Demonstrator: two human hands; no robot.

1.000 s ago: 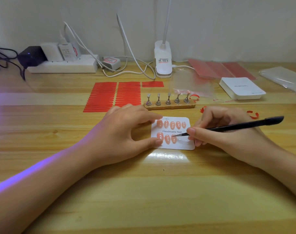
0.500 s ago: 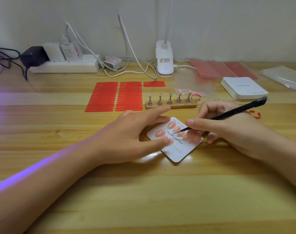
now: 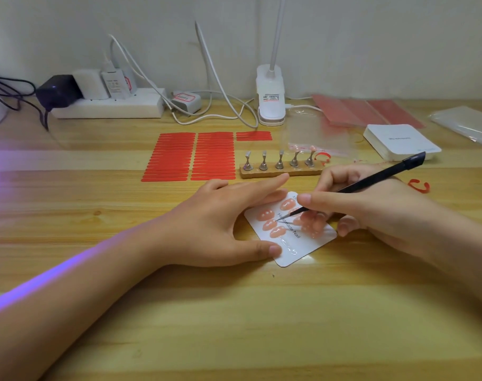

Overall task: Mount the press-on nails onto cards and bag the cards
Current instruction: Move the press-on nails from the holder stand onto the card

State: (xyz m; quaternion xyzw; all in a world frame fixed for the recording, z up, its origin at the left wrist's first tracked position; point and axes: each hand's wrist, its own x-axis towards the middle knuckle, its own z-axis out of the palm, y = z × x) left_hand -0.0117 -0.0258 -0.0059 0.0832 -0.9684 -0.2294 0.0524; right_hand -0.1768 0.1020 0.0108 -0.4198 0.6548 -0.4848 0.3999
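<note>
Hands: left hand [image 3: 220, 224] flat, fingers straight, steadying the card [image 3: 311, 243]'s edge; right hand [image 3: 371, 210] pinches tweezers [image 3: 371, 179].

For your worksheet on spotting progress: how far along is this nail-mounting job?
Done: pink nails already sit on the white card. In hand: the left hand steadies the card while the right hand works black tweezers at its middle. Left: the card is unbagged; clear bags and a stack of cards wait behind.
</note>
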